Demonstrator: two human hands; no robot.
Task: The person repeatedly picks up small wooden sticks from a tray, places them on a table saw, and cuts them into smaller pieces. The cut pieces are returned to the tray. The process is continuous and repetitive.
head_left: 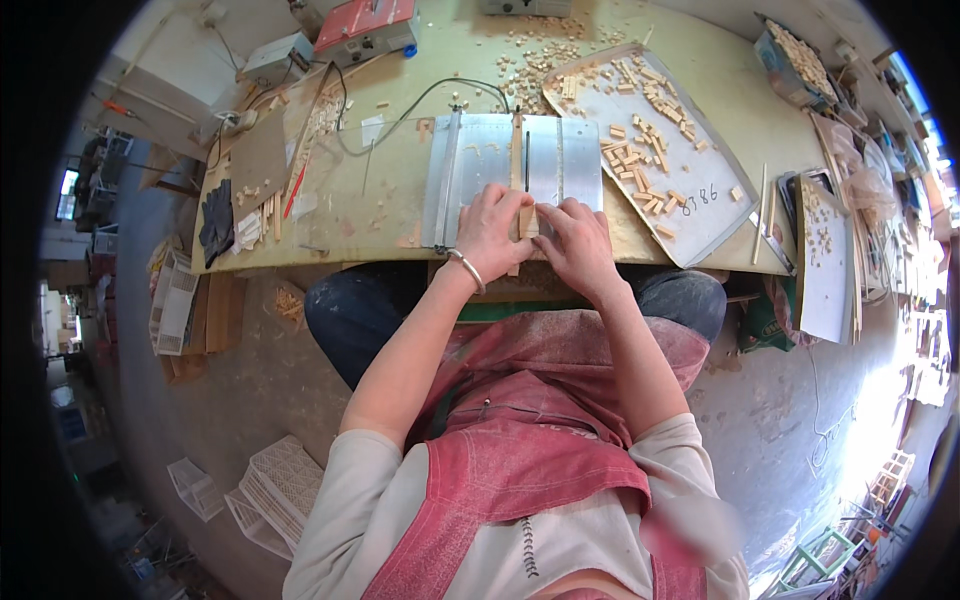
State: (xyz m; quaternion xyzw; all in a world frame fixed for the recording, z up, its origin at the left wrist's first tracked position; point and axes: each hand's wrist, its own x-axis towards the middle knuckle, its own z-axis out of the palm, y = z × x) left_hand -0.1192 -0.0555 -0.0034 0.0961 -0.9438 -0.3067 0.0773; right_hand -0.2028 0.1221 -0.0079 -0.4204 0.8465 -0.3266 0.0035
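Observation:
My left hand [490, 235], with a light bangle at its wrist, is closed at the front of a silver metal plate [470, 155] set on the bench. Its fingertips press on a small wooden block [528, 222]. From the other side my right hand [578, 245] pinches the same block, fingers bent. Just beyond my fingers a narrow wooden strip [517, 150] runs along the plate, beside a dark slot [528, 160]. My fingers cover part of the block.
A white board [700, 225] with many wooden pieces lies to the right. Loose cubes are scattered at the back. At the left are a dark glove [216, 222] and a red pen-like tool [294, 192]. A black cable [425, 108] curves behind the plate.

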